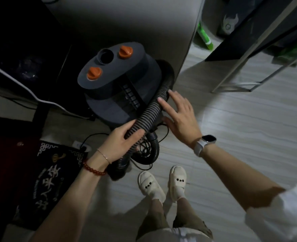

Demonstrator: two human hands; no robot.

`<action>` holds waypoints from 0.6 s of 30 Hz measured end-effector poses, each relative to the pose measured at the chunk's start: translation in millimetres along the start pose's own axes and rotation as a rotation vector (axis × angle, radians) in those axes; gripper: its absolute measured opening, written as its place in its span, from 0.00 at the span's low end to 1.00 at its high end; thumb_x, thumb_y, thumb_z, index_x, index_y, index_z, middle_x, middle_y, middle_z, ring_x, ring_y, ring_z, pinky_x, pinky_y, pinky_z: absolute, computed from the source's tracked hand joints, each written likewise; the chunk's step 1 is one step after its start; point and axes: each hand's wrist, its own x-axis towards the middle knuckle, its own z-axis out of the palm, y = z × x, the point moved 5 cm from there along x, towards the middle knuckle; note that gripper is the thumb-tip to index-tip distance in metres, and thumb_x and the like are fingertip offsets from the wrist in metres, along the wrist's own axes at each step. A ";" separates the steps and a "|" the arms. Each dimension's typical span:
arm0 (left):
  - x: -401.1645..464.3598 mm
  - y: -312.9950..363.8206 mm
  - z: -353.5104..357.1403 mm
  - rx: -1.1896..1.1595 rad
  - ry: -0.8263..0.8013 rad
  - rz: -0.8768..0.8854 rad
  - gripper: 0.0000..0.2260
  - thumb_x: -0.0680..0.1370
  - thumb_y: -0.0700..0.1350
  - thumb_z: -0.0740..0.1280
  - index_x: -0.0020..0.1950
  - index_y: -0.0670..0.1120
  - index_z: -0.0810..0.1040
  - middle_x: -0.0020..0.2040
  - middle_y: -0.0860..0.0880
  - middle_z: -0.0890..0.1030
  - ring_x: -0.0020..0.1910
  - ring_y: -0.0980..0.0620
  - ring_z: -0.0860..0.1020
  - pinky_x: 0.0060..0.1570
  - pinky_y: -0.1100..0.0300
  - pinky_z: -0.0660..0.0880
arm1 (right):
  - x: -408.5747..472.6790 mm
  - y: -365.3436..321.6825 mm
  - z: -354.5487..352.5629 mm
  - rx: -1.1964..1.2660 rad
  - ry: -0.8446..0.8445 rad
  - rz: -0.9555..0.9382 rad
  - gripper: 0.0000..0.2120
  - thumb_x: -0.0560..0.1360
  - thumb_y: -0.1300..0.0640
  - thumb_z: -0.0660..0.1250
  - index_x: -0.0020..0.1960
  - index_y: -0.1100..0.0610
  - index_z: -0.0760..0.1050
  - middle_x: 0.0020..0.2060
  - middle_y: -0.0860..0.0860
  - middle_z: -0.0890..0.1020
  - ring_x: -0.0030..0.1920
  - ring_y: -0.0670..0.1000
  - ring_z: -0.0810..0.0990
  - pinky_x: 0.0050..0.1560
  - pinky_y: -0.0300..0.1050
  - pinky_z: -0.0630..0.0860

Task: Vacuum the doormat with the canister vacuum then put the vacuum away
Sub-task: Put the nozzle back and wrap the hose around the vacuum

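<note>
The dark grey canister vacuum [112, 81] with two orange knobs stands on the floor against a wall corner. Its ribbed black hose [149, 110] runs along the canister's right side and loops down to the floor near my feet. My left hand [121, 142] grips the hose near its lower bend, fingers wrapped around it. My right hand [177, 114] lies with straight fingers on the hose higher up, thumb below it. The dark doormat [46, 180] with white characters lies at lower left, apart from the vacuum.
A black power cord [144, 151] coils on the floor under the hose, beside a white power strip [81, 145]. A white cable [22, 88] crosses dark furniture at left. A metal-framed rack [259, 55] and a green item [205, 37] stand at upper right. The floor is pale wood.
</note>
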 end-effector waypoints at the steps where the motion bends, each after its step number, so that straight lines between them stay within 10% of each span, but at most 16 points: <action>1: -3.5 -8.0 -7.8 0.010 -0.017 -0.023 0.10 0.75 0.47 0.64 0.56 0.52 0.72 0.34 0.52 0.78 0.28 0.60 0.77 0.31 0.66 0.76 | 5.7 -2.2 4.2 -0.048 -0.022 -0.084 0.24 0.76 0.49 0.56 0.71 0.47 0.57 0.70 0.59 0.66 0.71 0.59 0.62 0.69 0.60 0.58; 8: 12.8 -84.9 -28.1 0.293 -0.010 -0.173 0.18 0.72 0.54 0.69 0.61 0.52 0.73 0.42 0.59 0.79 0.38 0.64 0.77 0.37 0.76 0.70 | 8.4 -0.6 62.8 -0.173 -0.145 -0.339 0.22 0.72 0.41 0.58 0.61 0.52 0.70 0.54 0.57 0.80 0.59 0.57 0.69 0.64 0.61 0.66; 14: 47.4 -142.1 -31.0 0.748 0.009 -0.245 0.25 0.74 0.60 0.63 0.68 0.50 0.68 0.64 0.48 0.74 0.63 0.47 0.72 0.59 0.57 0.67 | -5.9 16.5 99.0 -0.106 -0.156 -0.177 0.18 0.72 0.47 0.61 0.54 0.58 0.77 0.51 0.57 0.80 0.55 0.57 0.69 0.59 0.56 0.72; 18: 55.6 -146.9 -36.2 0.978 0.124 -0.145 0.37 0.66 0.70 0.48 0.64 0.48 0.73 0.59 0.48 0.77 0.61 0.46 0.73 0.66 0.53 0.59 | -9.6 20.8 105.9 -0.046 -0.102 -0.085 0.16 0.73 0.49 0.62 0.54 0.59 0.77 0.50 0.60 0.79 0.55 0.58 0.68 0.54 0.55 0.74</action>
